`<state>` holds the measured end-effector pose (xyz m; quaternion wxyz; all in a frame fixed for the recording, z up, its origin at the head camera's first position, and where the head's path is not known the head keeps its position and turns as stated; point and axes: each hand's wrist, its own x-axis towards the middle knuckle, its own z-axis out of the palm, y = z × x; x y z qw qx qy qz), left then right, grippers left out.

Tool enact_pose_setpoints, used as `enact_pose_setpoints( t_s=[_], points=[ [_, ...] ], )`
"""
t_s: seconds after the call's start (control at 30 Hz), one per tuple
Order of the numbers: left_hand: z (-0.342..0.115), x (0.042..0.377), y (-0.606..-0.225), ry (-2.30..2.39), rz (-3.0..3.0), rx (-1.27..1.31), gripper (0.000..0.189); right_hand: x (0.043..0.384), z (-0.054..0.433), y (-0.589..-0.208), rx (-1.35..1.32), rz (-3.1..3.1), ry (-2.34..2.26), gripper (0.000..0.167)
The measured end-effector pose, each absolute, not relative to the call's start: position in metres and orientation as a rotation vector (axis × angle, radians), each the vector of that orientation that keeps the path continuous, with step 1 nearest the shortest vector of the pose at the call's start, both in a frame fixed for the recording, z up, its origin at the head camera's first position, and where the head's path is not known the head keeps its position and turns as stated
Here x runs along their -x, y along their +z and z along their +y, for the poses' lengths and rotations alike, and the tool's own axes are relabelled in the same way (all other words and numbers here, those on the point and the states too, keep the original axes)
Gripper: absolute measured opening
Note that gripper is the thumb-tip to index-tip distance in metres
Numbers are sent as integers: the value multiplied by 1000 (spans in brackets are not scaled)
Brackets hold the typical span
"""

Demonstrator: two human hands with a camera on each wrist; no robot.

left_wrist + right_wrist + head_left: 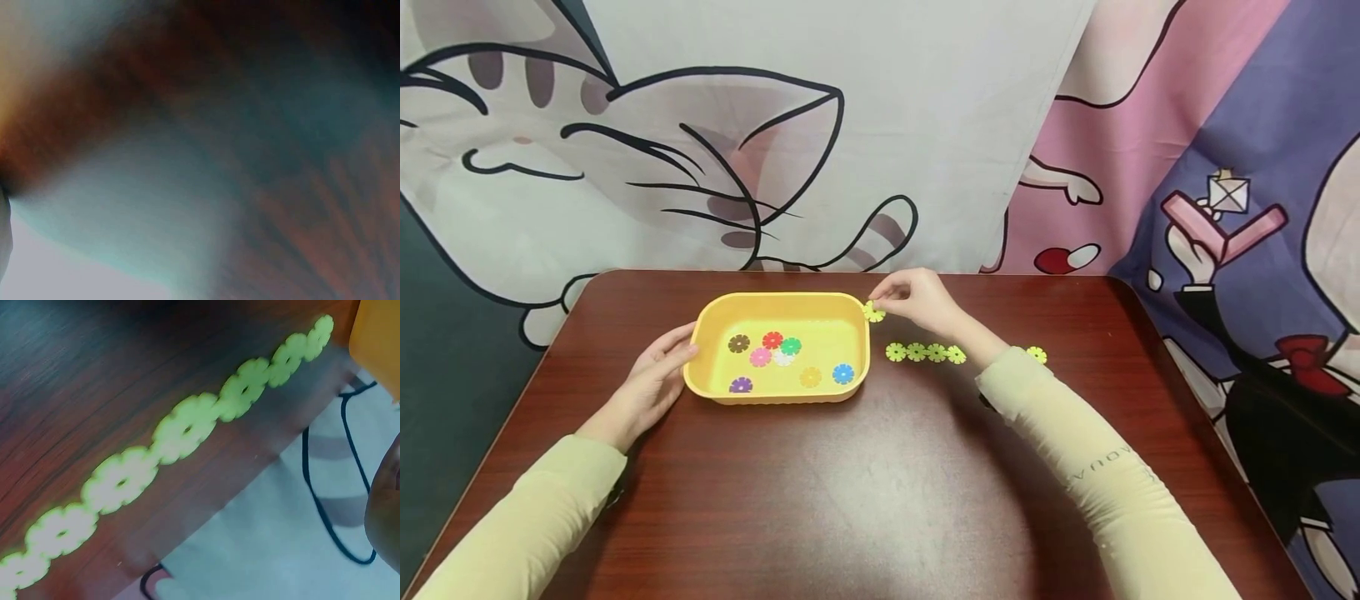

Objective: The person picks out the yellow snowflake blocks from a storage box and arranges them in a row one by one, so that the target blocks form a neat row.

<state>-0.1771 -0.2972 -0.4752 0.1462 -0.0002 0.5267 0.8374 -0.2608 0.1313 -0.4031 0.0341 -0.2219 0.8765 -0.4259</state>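
My right hand (921,302) pinches a yellow-green snowflake building disc (874,312) between thumb and fingers, right at the yellow basin's right rim. My left hand (651,379) holds the left end of the yellow basin (778,398), thumb at the rim and fingers along the outer wall. Right of the basin, a row of yellow-green snowflake discs (926,353) lies on the table, partly hidden by my right forearm. The right wrist view shows this row (185,428) running edge to edge. The left wrist view is a blur.
Inside the basin lie loose snowflake discs: brown (739,343), red (772,340), green (791,346), pink (760,357), white, orange-yellow (810,377), blue (843,373) and purple (741,385). The glossy brown table (850,500) ends at a cartoon-printed cloth (925,150) behind.
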Motion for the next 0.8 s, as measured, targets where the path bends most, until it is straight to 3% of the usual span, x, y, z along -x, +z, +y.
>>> enact_pose_setpoints(
  t_s=[0.8],
  points=[
    [-298, 177, -474, 2419, 1491, 12, 35, 234, 252, -402, 351, 2785, -1471, 16]
  ],
)
